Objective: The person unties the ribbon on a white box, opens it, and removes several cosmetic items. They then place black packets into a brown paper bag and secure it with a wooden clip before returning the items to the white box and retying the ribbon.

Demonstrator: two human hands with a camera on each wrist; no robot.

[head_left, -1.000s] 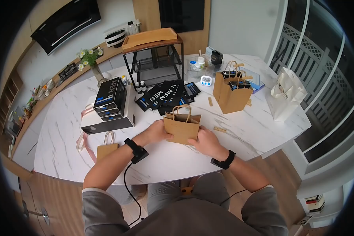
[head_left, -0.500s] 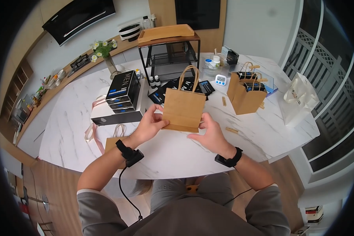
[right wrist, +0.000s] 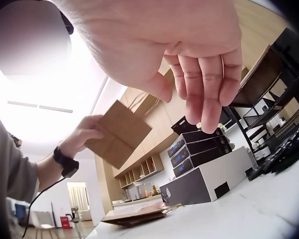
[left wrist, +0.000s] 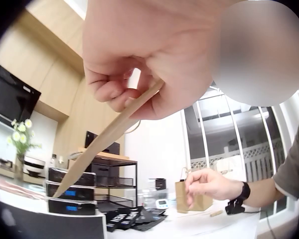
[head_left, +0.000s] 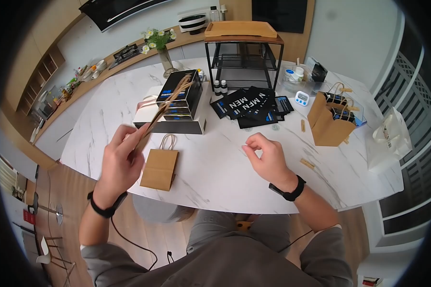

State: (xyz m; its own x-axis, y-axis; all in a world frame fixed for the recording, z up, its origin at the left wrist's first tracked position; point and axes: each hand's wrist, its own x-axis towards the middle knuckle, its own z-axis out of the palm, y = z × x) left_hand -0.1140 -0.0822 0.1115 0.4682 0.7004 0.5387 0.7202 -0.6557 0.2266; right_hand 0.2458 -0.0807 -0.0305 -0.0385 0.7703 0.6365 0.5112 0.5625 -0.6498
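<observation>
As I watch, left hand (head_left: 121, 160) pinches flat paper bag (right wrist: 120, 133) aloft; right hand (head_left: 269, 159) hovers, fingers relaxed. 2nd bag (head_left: 159, 168) lies on table (head_left: 215, 182), near edge.

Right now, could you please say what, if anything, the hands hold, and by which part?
The left hand pinches a paper bag by one edge, away from the handles; the right hand holds nothing.

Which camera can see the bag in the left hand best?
The right wrist view: there the bag shows its broad, flat side. The head and left wrist views show it nearly edge-on, as a thin strip.
</observation>
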